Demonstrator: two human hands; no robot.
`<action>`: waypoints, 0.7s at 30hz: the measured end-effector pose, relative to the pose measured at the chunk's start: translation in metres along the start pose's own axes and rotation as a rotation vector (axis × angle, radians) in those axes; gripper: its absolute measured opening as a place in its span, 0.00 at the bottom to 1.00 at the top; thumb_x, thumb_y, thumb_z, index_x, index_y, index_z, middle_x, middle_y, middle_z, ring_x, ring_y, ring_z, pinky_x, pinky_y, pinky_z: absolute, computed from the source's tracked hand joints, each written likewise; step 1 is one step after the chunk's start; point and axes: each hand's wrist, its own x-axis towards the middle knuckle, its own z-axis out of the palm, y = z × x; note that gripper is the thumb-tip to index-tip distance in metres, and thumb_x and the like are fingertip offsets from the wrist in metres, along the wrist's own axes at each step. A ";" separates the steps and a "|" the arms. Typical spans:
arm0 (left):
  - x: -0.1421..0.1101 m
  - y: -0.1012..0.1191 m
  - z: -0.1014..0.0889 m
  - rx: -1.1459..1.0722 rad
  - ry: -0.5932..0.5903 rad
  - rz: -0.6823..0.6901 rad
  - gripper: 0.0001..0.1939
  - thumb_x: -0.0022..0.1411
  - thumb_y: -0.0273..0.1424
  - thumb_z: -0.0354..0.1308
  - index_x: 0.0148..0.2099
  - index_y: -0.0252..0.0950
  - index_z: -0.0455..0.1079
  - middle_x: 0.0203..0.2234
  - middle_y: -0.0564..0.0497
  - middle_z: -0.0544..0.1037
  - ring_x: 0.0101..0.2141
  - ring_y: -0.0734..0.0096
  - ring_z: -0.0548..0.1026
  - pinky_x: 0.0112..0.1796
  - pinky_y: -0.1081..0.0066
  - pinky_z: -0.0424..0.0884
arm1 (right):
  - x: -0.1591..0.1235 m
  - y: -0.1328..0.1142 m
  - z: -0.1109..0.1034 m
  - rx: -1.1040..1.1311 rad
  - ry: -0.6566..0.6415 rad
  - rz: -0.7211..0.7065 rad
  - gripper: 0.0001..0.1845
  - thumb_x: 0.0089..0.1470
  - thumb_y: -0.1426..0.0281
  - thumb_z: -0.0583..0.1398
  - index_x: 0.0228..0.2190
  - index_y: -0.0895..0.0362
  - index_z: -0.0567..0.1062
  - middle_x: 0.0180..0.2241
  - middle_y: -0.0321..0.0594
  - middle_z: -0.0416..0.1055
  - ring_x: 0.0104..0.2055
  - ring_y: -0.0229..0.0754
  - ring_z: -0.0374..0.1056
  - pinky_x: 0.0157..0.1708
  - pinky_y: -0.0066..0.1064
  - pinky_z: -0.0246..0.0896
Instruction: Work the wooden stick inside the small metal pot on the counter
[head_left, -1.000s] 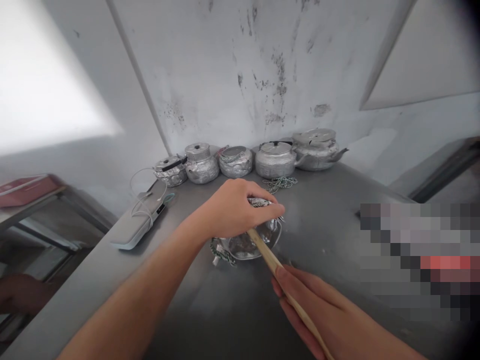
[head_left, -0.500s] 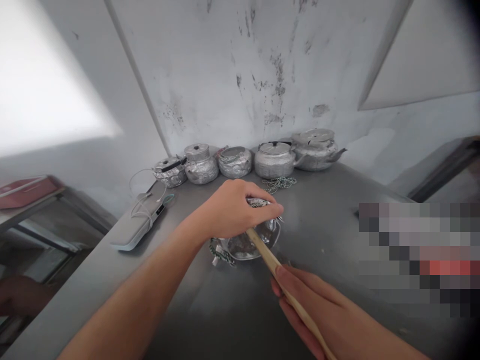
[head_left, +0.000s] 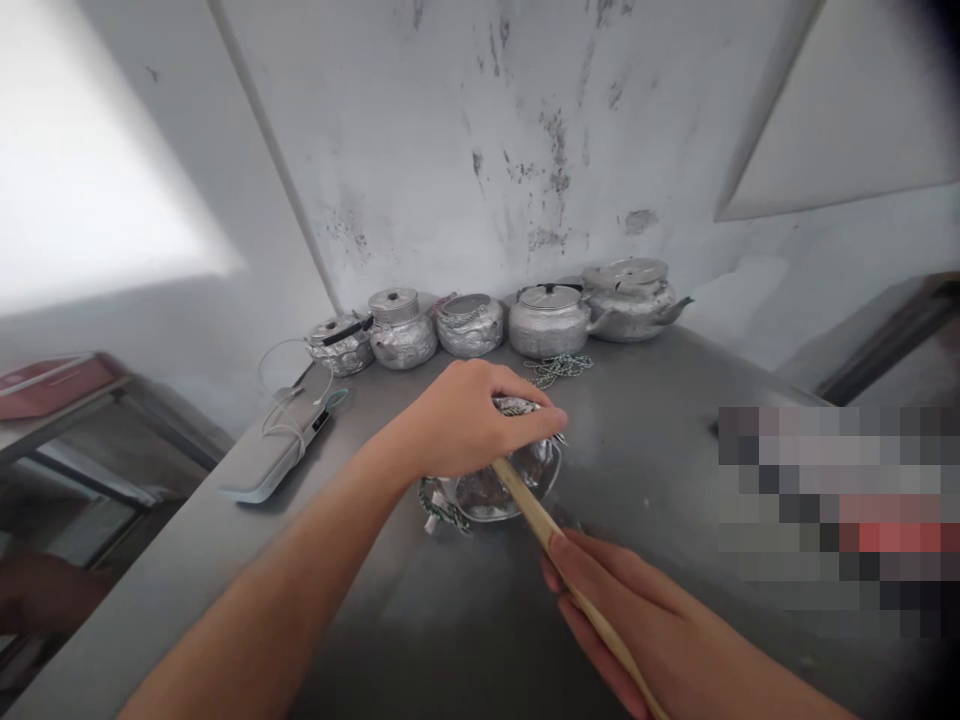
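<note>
A small dented metal pot [head_left: 517, 480] stands on the grey metal table [head_left: 660, 440], a green and white cord at its left side. My left hand [head_left: 472, 415] is clamped over its top, fingers curled around the rim. My right hand [head_left: 622, 610] grips a long wooden stick [head_left: 532, 510], whose far end goes into the pot under my left fingers. What is inside the pot is hidden.
Several small metal pots and kettles [head_left: 551, 320] line the back wall, with a green chain [head_left: 559, 367] before them. A flat white device with cables [head_left: 281, 440] lies at the left edge. A blurred patch covers the right side. Lower shelves show at left.
Hardly anything differs. My right hand has crept slightly forward along the stick; my left hand stays clamped on the pot.
</note>
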 end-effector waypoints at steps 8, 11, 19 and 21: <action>0.000 0.000 0.000 0.015 0.002 -0.006 0.18 0.67 0.47 0.58 0.47 0.44 0.82 0.46 0.51 0.82 0.42 0.60 0.79 0.44 0.67 0.73 | -0.002 -0.001 -0.001 -0.032 -0.009 -0.047 0.20 0.63 0.51 0.55 0.31 0.53 0.72 0.19 0.32 0.62 0.20 0.36 0.57 0.18 0.27 0.54; 0.000 0.001 -0.001 0.015 0.003 -0.001 0.17 0.67 0.47 0.57 0.47 0.44 0.82 0.46 0.51 0.82 0.42 0.60 0.79 0.45 0.66 0.73 | -0.003 -0.004 -0.002 -0.027 -0.004 -0.048 0.22 0.65 0.51 0.53 0.30 0.53 0.72 0.18 0.32 0.62 0.20 0.37 0.57 0.20 0.27 0.58; 0.000 0.001 0.000 0.013 0.002 -0.009 0.17 0.67 0.47 0.58 0.47 0.44 0.82 0.46 0.51 0.82 0.44 0.59 0.78 0.46 0.66 0.72 | 0.000 0.000 0.001 -0.004 0.024 0.014 0.21 0.70 0.54 0.51 0.37 0.56 0.74 0.22 0.30 0.67 0.19 0.34 0.60 0.20 0.26 0.60; 0.000 0.001 0.000 0.014 0.002 -0.007 0.17 0.67 0.47 0.57 0.47 0.44 0.82 0.46 0.51 0.82 0.43 0.60 0.79 0.45 0.67 0.73 | -0.001 0.000 0.000 -0.008 0.022 0.015 0.21 0.69 0.54 0.52 0.35 0.55 0.75 0.20 0.31 0.66 0.20 0.35 0.61 0.20 0.27 0.60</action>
